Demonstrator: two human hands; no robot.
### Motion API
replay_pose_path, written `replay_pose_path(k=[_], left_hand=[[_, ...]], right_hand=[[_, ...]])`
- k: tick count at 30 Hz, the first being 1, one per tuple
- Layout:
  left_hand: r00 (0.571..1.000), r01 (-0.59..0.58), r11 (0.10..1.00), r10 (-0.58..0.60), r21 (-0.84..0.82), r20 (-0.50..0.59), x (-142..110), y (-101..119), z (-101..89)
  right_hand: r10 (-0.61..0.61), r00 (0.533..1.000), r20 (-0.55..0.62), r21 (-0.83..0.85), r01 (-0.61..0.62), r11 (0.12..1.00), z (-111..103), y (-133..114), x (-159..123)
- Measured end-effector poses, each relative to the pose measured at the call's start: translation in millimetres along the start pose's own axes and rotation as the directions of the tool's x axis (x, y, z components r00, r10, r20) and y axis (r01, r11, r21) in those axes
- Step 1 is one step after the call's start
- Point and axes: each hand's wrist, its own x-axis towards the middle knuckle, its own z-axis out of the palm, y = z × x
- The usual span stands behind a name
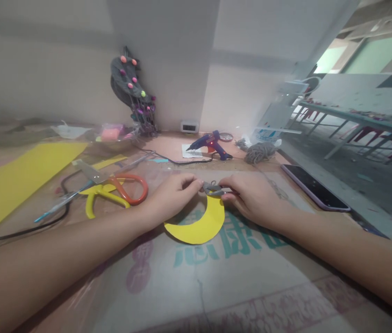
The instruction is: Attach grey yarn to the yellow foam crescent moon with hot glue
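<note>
A yellow paper crescent (204, 224) lies in front of me, its upper tip wrapped in grey yarn (213, 188). My left hand (178, 192) is closed at that tip, thumb and finger pinching the wrapped yarn from the left. On the other side, my right hand (251, 196) is closed too, its fingertips pinching the yarn's right end. Something dark and reddish shows between those right fingers, too small to name. The crescent's lower tip points left, bare of yarn.
Scissors (135, 188) with orange and yellow handles lie left, near yellow paper (25, 180). Behind stand a blue glue gun (213, 144), a grey yarn ball (261, 151) and a yarn-covered crescent with pompoms (124, 78). A phone (315, 187) lies right.
</note>
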Motion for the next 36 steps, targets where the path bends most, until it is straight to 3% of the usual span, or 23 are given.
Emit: replay_pose_path(k=[36], left_hand=[[1.0, -0.002, 1.0, 0.002, -0.003, -0.001, 0.2, 2.5, -0.2]], right_hand=[[-0.044, 0.999, -0.02, -0.024, 0.044, 0.999, 1.0, 1.3, -0.5]])
